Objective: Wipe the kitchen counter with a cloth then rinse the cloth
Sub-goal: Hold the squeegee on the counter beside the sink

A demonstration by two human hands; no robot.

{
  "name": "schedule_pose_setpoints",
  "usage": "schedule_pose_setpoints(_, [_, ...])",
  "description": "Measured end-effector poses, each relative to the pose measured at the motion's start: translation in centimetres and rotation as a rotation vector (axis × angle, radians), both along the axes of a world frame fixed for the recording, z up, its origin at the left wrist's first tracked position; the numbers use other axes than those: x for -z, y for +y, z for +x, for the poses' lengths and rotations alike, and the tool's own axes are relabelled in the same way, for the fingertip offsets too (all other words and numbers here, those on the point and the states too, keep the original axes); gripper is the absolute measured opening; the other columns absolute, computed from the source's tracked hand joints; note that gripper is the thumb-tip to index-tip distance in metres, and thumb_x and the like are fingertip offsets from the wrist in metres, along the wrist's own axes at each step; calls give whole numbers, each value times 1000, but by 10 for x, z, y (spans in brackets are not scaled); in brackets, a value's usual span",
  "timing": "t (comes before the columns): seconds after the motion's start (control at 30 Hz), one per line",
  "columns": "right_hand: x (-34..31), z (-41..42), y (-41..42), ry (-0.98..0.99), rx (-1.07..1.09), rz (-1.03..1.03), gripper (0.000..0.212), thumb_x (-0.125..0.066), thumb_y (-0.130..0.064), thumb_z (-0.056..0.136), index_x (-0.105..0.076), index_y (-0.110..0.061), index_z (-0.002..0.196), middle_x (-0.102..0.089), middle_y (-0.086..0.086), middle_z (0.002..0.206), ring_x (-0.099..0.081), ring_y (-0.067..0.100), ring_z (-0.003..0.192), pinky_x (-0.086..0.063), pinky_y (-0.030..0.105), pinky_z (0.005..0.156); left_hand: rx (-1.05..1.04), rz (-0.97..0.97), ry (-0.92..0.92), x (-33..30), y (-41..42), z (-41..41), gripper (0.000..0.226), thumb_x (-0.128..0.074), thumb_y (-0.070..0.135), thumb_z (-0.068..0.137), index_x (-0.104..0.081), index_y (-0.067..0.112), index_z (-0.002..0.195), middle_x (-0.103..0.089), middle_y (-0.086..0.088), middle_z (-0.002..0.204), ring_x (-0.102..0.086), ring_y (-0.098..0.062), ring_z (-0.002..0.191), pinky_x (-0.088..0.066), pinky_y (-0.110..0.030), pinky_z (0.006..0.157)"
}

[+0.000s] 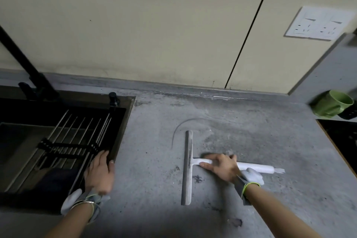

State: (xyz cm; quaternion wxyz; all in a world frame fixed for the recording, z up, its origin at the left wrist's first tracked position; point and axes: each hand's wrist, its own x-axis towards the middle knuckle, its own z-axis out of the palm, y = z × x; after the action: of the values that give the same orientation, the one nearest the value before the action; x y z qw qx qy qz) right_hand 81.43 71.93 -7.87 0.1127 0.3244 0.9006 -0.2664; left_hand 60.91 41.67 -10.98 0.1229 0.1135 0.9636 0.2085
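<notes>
A white squeegee (188,166) lies flat on the grey counter (154,160), its long blade running front to back and its handle pointing right. My right hand (222,166) grips the handle near the blade, fingers curled over it. My left hand (100,172) rests on the right rim of the black sink (123,131), fingers lying over the edge. A dark cloth-like shape (56,179) lies in the sink below the rack; I cannot tell what it is. Damp streaks and dark specks mark the counter around the blade.
A metal roll-up rack (77,141) spans the sink, with a black tap (32,75) behind it. A green mug (332,106) stands at the far right by a black hob (343,137). A socket plate (318,23) is on the wall.
</notes>
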Motion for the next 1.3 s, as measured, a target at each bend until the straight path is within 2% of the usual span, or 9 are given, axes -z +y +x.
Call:
schedule_pose_setpoints(0.17, [3,-33,-37,13,-37,-35,42,-46,-69,82,-61,-44,111,-65,-11,117,-48,12,118,-13,31,88,10,-82,-76,14,-26,-27,51,-27,29,102,-20,14,150,-19,0,158,-21,-22,143,-19,-39,115])
schedule_pose_setpoints(0.33, [4,-57,-73,11,-84,-32,43,-47,-65,84,-60,-40,116,-64,-12,119,-50,12,115,-18,32,95,47,-97,-124,23,-42,-42,49,-25,30,103,-24,16,150,-21,2,157,-24,-19,143,-22,-35,113])
schedule_pose_setpoints(0.6, [2,-81,-119,13,-144,-23,44,-46,-64,86,-60,-37,118,-63,-11,121,-51,12,113,-18,35,94,96,45,-106,26,-53,-49,45,-33,20,101,-34,11,145,-30,-3,154,-30,-24,140,-26,-35,112])
schedule_pose_setpoints(0.7, [2,-89,-133,12,-164,-51,43,-45,-64,86,-60,-38,116,-64,-11,119,-51,13,113,-17,36,95,83,113,-81,26,-55,-50,45,-35,16,101,-33,7,145,-29,-6,153,-27,-24,140,-22,-33,114])
schedule_pose_setpoints(0.93, [6,-105,-165,29,-203,-18,44,-44,-65,86,-61,-36,115,-65,-8,115,-53,16,108,-18,36,91,65,111,-103,26,-58,-51,47,-33,19,101,-29,7,147,-24,-4,156,-24,-24,141,-23,-34,113])
schedule_pose_setpoints(1.2, [-7,-93,-164,38,-154,-31,42,-47,-61,86,-61,-35,117,-64,-10,119,-50,15,112,-19,36,97,124,65,-118,20,-58,-57,48,-32,20,102,-28,7,147,-23,-7,156,-24,-25,142,-22,-32,114])
schedule_pose_setpoints(1.3, [-15,-67,-142,55,-66,-51,40,-47,-62,85,-59,-42,117,-61,-15,124,-48,10,118,-16,34,99,145,19,-122,19,-58,-60,48,-33,22,102,-29,9,147,-24,-6,156,-25,-25,141,-24,-33,113])
